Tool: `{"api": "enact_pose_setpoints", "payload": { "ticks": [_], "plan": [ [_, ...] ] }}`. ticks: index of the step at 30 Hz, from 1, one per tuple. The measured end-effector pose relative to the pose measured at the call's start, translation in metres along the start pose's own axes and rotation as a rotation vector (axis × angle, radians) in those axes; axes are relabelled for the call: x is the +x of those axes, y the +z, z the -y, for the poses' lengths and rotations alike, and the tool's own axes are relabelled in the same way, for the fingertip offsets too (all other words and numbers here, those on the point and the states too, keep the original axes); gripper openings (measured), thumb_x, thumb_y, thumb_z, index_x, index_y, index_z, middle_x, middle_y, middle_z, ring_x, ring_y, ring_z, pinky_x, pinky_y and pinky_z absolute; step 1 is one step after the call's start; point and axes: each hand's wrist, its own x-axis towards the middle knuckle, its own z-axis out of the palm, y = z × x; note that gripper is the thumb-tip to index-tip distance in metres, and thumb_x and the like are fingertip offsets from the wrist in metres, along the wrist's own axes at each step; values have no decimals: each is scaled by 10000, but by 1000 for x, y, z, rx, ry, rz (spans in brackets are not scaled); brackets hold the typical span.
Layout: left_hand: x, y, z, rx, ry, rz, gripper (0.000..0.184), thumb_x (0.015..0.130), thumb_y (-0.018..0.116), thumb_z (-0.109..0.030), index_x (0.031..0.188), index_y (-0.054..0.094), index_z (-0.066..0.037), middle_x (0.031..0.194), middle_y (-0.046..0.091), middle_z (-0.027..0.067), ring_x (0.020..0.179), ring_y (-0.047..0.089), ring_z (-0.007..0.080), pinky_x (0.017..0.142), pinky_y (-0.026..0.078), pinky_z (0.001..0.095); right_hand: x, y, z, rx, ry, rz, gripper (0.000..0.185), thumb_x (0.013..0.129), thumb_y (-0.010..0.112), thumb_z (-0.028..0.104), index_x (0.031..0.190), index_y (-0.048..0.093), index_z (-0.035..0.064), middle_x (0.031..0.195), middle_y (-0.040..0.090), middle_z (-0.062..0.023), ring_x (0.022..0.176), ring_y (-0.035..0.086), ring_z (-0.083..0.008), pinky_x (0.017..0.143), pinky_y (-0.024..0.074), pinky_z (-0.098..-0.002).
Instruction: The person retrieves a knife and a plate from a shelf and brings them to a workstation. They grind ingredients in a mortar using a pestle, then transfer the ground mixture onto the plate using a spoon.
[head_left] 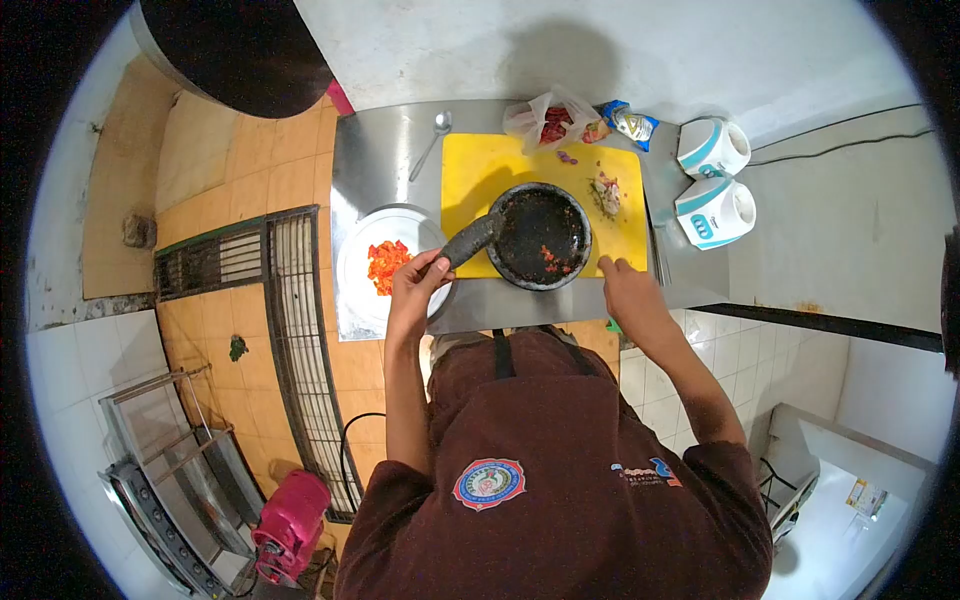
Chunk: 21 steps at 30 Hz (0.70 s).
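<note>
A dark stone mortar (541, 225) stands on the yellow cutting board (625, 235), with small red bits inside it. My left hand (420, 283) is closed on the end of a stone pestle (470, 241), whose other end reaches the mortar's left rim. Beneath that hand and to its left is a white plate (352, 290) holding chopped red pieces (386, 264). My right hand (633, 298) is at the board's lower right edge, right of the mortar, its fingers curled; whatever it may hold is too small to make out.
Peelings (606, 193) lie on the board's right side. Behind are a plastic bag (550, 120) and a blue packet (631, 124). A spoon (431, 145) lies at the back left. Two white-and-teal containers (715, 212) stand at the right.
</note>
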Motion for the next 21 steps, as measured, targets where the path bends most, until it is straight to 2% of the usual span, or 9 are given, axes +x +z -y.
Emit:
{"api": "enact_pose_setpoints", "payload": {
  "ticks": [3, 6, 9, 12, 15, 21],
  "plan": [
    [-1, -2, 0, -6, -8, 7, 330, 969, 716, -186, 1213, 696, 36, 1007, 714, 39, 858, 657, 109, 854, 553, 287, -1, 2, -1, 9, 94, -61, 248, 887, 579, 49, 1125, 525, 9, 894, 643, -214, 766, 711, -397, 645, 583, -503],
    [1, -4, -3, -6, 5, 18, 333, 969, 717, -193, 1210, 697, 36, 1013, 716, 40, 858, 654, 106, 860, 549, 287, -10, 17, 12, 13, 148, 107, 245, 896, 568, 46, 1128, 497, 8, 910, 639, -225, 787, 706, -415, 672, 575, -522],
    [1, -6, -1, -2, 18, 23, 345, 968, 719, -203, 1213, 695, 38, 1021, 718, 40, 858, 649, 102, 859, 546, 285, -14, 27, 13, 177, 107, 43, 195, 919, 545, 54, 1105, 500, 11, 945, 642, -241, 820, 696, -435, 689, 562, -539],
    [1, -11, -1, 14, -1, 25, 364, 978, 707, -204, 1237, 668, 49, 1064, 707, 55, 886, 650, 124, 893, 550, 305, -11, 11, 12, 213, 209, -74, 181, 942, 522, 66, 1111, 498, 5, 936, 647, -257, 850, 675, -466, 728, 543, -557],
    [1, -11, -4, 51, -14, 10, 362, 988, 691, -200, 1246, 658, 51, 1090, 701, 63, 896, 653, 136, 913, 553, 317, -15, 27, 11, 276, 147, 15, 172, 969, 495, 75, 1125, 502, 2, 942, 649, -268, 886, 654, -486, 765, 521, -573],
    [-1, -11, 0, 39, 0, -19, 337, 989, 682, -182, 1237, 667, 46, 1082, 706, 62, 898, 665, 141, 897, 564, 318, 9, 38, 2, 514, 135, -240, 185, 998, 472, 103, 1150, 522, 11, 972, 661, -263, 925, 644, -470, 799, 506, -567]
  ]
}}
